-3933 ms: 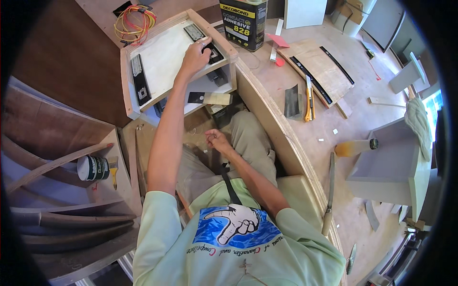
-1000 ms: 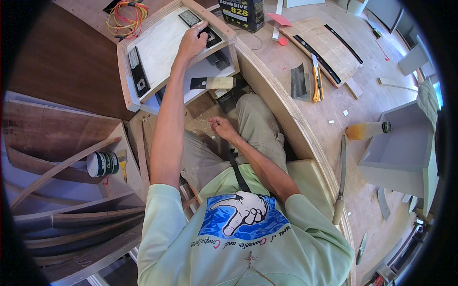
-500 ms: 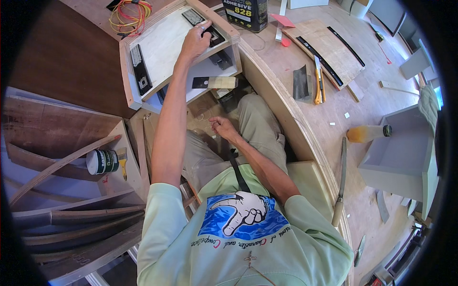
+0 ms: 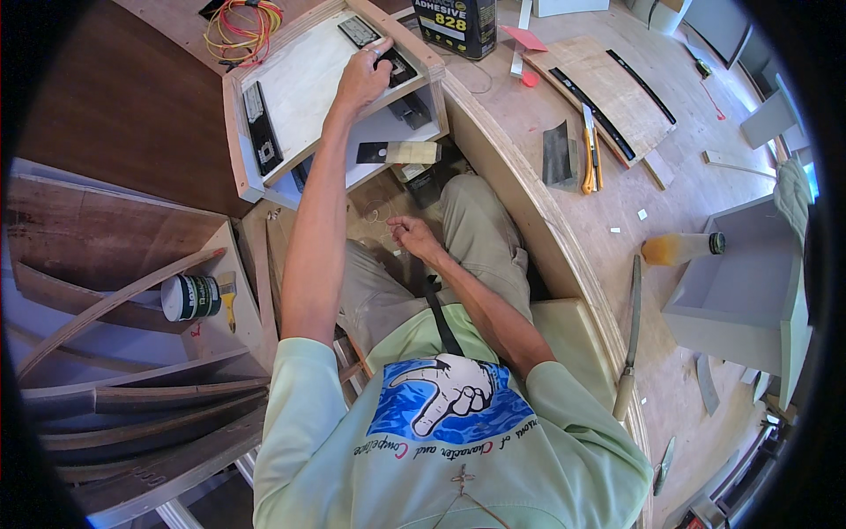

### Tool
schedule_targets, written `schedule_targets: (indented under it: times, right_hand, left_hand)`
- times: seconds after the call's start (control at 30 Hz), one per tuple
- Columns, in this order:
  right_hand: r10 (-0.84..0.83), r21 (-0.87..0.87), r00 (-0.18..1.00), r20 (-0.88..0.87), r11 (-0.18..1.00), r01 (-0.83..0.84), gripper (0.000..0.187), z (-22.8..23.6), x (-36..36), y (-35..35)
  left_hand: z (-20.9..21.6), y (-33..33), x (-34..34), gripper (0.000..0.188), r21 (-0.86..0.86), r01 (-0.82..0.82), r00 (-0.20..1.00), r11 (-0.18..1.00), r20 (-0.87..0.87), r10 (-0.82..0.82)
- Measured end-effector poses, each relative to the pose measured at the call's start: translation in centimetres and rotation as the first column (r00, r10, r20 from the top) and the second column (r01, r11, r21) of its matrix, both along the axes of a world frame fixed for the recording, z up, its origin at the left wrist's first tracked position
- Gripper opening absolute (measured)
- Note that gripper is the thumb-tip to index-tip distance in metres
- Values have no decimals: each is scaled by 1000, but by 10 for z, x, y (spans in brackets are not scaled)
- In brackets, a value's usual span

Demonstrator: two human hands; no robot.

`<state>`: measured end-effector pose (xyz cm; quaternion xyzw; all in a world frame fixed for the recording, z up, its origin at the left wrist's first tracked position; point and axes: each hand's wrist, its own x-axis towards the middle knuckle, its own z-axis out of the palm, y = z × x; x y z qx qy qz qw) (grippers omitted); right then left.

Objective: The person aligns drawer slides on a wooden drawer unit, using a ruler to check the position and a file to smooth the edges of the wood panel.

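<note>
My left hand (image 4: 362, 81) is stretched out to a white-topped drawer (image 4: 304, 84) with wooden edges. Its fingers are closed over a black drawer slide (image 4: 398, 68) at the drawer's right end, hiding part of it. At the drawer's left end lies another black slide (image 4: 261, 129). My right hand (image 4: 416, 236) hovers over my lap with curled, closed fingers; what they hold, if anything, is too small to make out. Beyond it, a flat scraper-like piece (image 4: 399, 152), black at one end and pale at the other, lies by the drawer's near side.
A curved wooden edge (image 4: 538, 212) runs along my right. On the worktop are a black adhesive can (image 4: 456, 26), a yellow cutter (image 4: 589, 150), a curved board (image 4: 599, 97), a bottle (image 4: 679, 249) and a file (image 4: 634, 309). Left stand a paint can (image 4: 191, 298) and brush (image 4: 228, 304).
Both hands keep nearly the same place and pose. The whole view has shifted very slightly.
</note>
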<state>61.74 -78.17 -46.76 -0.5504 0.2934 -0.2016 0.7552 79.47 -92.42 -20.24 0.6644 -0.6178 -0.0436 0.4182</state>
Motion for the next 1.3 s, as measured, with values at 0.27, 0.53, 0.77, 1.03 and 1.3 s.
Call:
schedule_targets:
  times: [0.27, 0.53, 0.77, 1.03, 1.3]
  right_hand:
    - [28, -6, 1000, -6, 1000, -28, 33, 0, 0, 0]
    - [95, -17, 995, -32, 995, -96, 33, 3, 0, 0]
    - [111, 37, 994, -20, 993, -110, 30, 1, -2, 0]
    - [98, 25, 995, -20, 995, -98, 30, -1, -1, 3]
    - [102, 44, 995, -7, 994, -101, 28, 2, -5, 1]
  left_hand:
    - [-3, -2, 2, 52, -7, 4, 1000, 1000, 12, -4]
    - [-7, -6, 8, 49, -91, 28, 996, 995, 88, -20]
    - [-8, -7, 5, 49, -78, 0, 996, 997, 94, 7]
    - [-5, -2, 4, 50, -105, 0, 994, 995, 108, 11]
    - [-2, 0, -3, 49, -74, -41, 992, 996, 115, 50]
